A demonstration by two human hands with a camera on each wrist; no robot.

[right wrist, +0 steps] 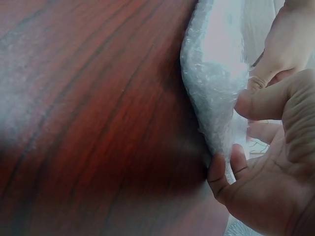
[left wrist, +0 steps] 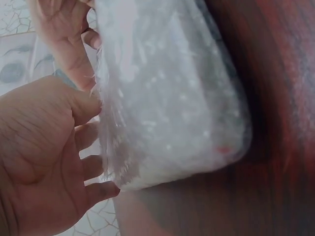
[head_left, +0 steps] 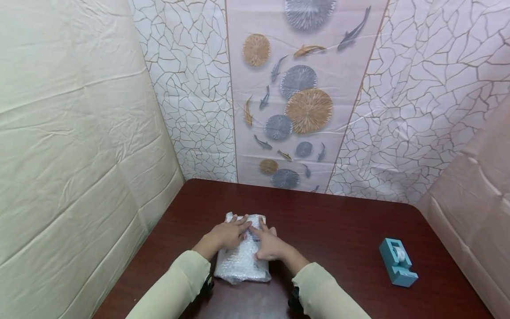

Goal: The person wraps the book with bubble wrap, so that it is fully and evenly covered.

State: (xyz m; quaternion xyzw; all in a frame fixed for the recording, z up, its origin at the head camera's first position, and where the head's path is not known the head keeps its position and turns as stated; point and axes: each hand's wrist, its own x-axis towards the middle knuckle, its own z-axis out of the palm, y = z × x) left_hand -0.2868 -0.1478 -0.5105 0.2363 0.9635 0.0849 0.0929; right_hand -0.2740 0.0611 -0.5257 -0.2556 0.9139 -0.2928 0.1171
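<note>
A flat package in clear bubble wrap (head_left: 241,263) lies on the dark reddish-brown table. My left hand (head_left: 229,235) rests on its upper left part, fingers extended across the wrap. From the right, my right hand (head_left: 271,244) touches the package, with the thumb lower on the wrap and the index finger pointing toward the left hand's fingertips. In the left wrist view, the left fingertips (left wrist: 106,191) meet the surface of the bubble wrap (left wrist: 167,98). The right wrist view shows the right thumb (right wrist: 246,104) on the wrap and two fingers at its far edge. What the wrap contains cannot be made out.
A light blue tape dispenser (head_left: 398,262) with a roll of clear tape stands toward the right side of the table (head_left: 326,248). Patterned cloth (head_left: 303,102) hangs behind the table, and pale fabric walls (head_left: 79,146) flank both sides.
</note>
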